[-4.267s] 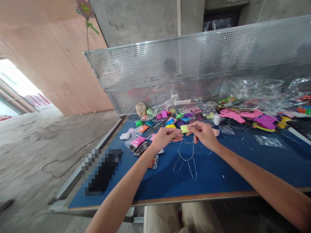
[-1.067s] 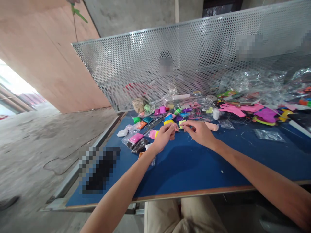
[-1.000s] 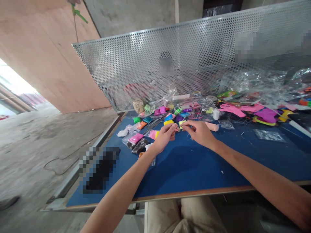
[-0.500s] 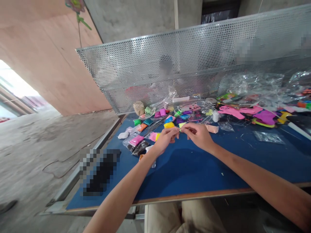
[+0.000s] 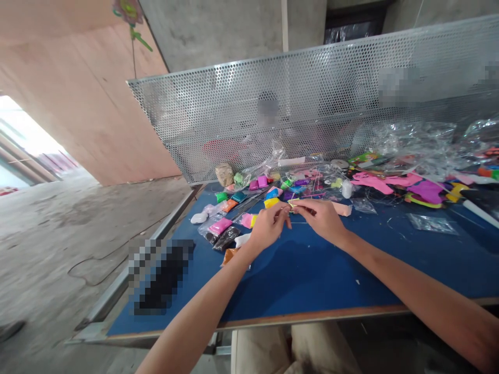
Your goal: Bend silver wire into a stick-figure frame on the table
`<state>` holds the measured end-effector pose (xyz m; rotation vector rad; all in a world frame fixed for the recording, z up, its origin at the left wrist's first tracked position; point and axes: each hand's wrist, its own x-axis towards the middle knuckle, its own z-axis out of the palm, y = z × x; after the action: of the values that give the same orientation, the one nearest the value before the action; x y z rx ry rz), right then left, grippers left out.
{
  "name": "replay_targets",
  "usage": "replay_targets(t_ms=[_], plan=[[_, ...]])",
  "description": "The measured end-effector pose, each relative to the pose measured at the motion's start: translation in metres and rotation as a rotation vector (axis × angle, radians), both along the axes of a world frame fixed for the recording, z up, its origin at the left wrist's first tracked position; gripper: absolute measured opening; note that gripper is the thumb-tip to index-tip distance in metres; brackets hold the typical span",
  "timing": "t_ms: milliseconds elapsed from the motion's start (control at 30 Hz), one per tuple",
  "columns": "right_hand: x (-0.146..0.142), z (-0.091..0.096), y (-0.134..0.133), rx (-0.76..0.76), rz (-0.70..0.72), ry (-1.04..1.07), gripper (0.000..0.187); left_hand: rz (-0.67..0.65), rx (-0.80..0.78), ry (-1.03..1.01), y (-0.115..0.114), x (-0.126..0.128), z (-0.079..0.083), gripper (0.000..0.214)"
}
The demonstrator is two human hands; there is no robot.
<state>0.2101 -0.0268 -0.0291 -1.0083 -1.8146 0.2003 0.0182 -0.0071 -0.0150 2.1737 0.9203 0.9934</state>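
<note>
My left hand [image 5: 268, 227] and my right hand [image 5: 322, 218] meet over the far middle of the blue table [image 5: 312, 275], fingertips almost touching. Both are closed in a pinch. Between the fingertips sits a small yellow-green clay piece [image 5: 293, 203], held by my right fingers. A thin metal wire [image 5: 299, 223] runs between the two hands, and my left fingers pinch it. Most of the wire is hidden by the hands. Small colored clay packets [image 5: 220, 226] lie just left of my left hand.
A perforated metal screen [image 5: 312, 104] stands along the table's far edge, with blurred people behind it. More clay packets [image 5: 273, 193], pink and purple foam shapes [image 5: 390, 183] and clear plastic bags [image 5: 424, 145] crowd the back. A pixelated dark object [image 5: 161, 275] lies at the left corner.
The hanging wire figure seen earlier no longer dangles below the hands. Both hands have stayed pinched together at the same spot, shifting only slightly toward me.
</note>
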Motion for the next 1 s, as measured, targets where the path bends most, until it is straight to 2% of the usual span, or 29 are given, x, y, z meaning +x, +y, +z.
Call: replay_targets(t_ms=[167, 433, 600, 767, 1000], plan=[[0.0003, -0.0019, 0.0008, -0.078, 0.015, 0.021, 0.03, -0.017, -0.038, -0.058, -0.0017, 0.0024, -0.002, 0.033], [0.0022, -0.0048, 0.0029, -0.049, 0.033, 0.0, 0.036, -0.019, -0.169, -0.151, 0.0002, 0.0034, -0.0025, 0.034], [0.0056, -0.0039, 0.0041, 0.029, 0.037, -0.068, 0.034, -0.006, -0.155, -0.182, 0.0035, 0.0014, -0.0012, 0.03], [0.009, -0.0049, 0.0061, 0.161, -0.037, -0.221, 0.034, -0.038, -0.29, -0.225, 0.0073, -0.0005, 0.0006, 0.03], [0.0084, -0.0049, 0.0045, 0.224, -0.119, -0.346, 0.035, -0.087, -0.509, -0.378, 0.0059, 0.0005, 0.0032, 0.027]])
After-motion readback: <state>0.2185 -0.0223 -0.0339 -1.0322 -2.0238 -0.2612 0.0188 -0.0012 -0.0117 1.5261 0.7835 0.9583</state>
